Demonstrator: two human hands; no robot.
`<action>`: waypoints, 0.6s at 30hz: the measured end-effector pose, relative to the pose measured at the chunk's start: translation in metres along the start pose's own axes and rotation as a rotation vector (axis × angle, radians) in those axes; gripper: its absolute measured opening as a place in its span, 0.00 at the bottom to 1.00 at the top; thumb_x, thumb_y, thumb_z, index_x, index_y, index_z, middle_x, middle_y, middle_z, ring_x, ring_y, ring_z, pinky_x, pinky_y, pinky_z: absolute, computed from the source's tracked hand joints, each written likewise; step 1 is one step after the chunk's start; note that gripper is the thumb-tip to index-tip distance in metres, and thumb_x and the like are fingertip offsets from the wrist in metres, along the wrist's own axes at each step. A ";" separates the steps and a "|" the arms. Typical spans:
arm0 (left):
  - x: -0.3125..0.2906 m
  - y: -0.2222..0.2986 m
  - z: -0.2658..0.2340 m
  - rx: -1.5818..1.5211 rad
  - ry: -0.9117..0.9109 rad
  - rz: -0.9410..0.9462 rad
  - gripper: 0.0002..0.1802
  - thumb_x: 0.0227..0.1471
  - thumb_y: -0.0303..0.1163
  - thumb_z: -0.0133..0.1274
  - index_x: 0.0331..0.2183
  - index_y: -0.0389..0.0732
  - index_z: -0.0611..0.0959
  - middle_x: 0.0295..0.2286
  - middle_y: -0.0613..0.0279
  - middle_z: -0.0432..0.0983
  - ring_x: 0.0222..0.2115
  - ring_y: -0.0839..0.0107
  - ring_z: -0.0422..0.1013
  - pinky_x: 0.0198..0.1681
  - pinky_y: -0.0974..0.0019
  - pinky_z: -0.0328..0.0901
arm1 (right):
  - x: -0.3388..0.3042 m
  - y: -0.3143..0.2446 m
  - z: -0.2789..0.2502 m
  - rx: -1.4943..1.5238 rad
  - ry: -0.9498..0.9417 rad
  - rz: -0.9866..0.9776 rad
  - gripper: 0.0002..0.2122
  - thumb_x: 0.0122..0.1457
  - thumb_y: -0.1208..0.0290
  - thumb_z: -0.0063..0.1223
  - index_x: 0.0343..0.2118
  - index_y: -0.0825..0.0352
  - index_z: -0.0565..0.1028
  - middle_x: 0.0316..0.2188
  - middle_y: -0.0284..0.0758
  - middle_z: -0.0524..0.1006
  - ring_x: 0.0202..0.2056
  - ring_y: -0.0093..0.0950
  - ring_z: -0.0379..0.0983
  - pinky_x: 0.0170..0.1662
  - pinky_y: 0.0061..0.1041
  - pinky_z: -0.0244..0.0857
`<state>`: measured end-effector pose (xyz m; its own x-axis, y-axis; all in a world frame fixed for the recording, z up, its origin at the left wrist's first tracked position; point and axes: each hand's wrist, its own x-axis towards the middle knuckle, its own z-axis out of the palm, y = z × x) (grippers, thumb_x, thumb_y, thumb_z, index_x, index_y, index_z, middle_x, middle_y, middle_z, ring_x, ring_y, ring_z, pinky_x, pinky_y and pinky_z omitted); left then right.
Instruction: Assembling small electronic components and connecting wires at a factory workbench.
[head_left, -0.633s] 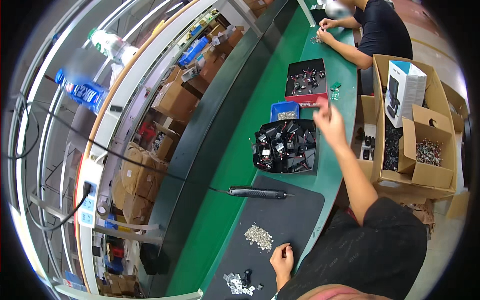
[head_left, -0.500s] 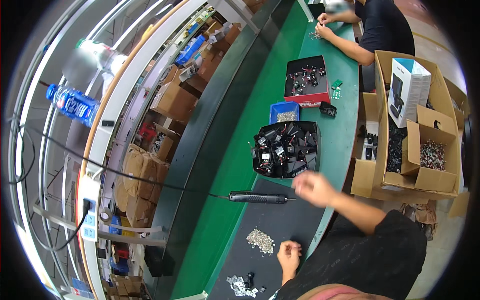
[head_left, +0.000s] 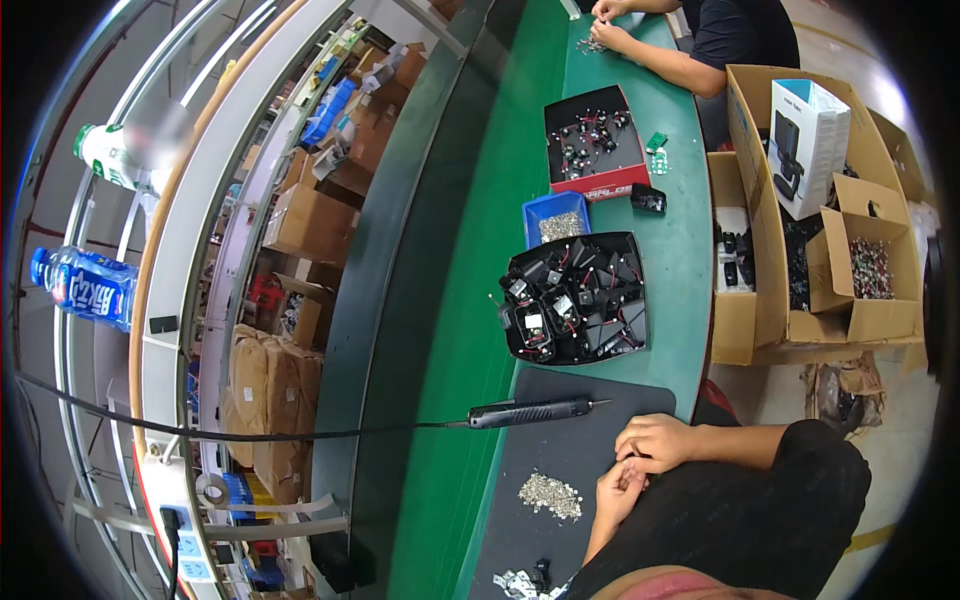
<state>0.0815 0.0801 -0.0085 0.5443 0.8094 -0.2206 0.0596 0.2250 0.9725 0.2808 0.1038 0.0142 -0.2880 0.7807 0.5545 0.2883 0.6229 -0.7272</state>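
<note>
My right hand [head_left: 655, 441] and my left hand [head_left: 618, 490] meet at the near edge of the black mat [head_left: 590, 400]. Both have their fingers closed. Something small and dark shows between the fingertips, too hidden to name. On the mat beside my left hand lies a pile of small metal parts [head_left: 550, 496]. A black electric screwdriver [head_left: 530, 412] rests across the mat beyond my right hand, its cable running off to the left. Some white and silver flat pieces with a small black part [head_left: 530, 582] lie at the lower edge, partly cut off.
Farther along the green bench stand a black tray of black housings [head_left: 575, 300], a blue bin of metal parts [head_left: 556, 220] and a red box of small assemblies [head_left: 598, 145]. A co-worker's hands [head_left: 605, 25] work at the far end. Cardboard boxes [head_left: 750, 340] stand at the right.
My right hand has moved from beside the black tray down to my left hand, and the two now touch. The whole view has shifted slightly.
</note>
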 end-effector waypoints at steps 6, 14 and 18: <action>0.005 -0.001 -0.017 -0.136 -0.131 -0.042 0.09 0.54 0.22 0.51 0.40 0.34 0.77 0.27 0.65 0.76 0.22 0.84 0.67 0.24 0.80 0.62 | 0.006 -0.002 0.004 0.080 -0.039 0.162 0.09 0.57 0.67 0.49 0.26 0.68 0.75 0.30 0.34 0.75 0.30 0.31 0.74 0.32 0.29 0.70; 0.008 0.014 0.011 0.278 0.011 0.025 0.06 0.54 0.23 0.49 0.36 0.34 0.75 0.23 0.62 0.77 0.19 0.82 0.68 0.22 0.77 0.63 | -0.041 -0.017 -0.106 -0.051 0.267 0.342 0.10 0.57 0.72 0.47 0.21 0.68 0.77 0.26 0.38 0.78 0.28 0.29 0.75 0.35 0.29 0.70; 0.002 0.023 0.007 0.176 0.033 0.000 0.06 0.54 0.24 0.49 0.36 0.33 0.75 0.24 0.62 0.78 0.20 0.83 0.69 0.23 0.77 0.65 | -0.035 -0.066 -0.227 -0.107 0.928 0.403 0.16 0.62 0.65 0.44 0.18 0.67 0.70 0.20 0.30 0.71 0.22 0.18 0.63 0.28 0.17 0.56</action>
<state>0.0897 0.0829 0.0144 0.5165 0.8276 -0.2198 0.2065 0.1287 0.9700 0.4792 0.0472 0.1348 0.6580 0.6352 0.4044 0.3004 0.2710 -0.9145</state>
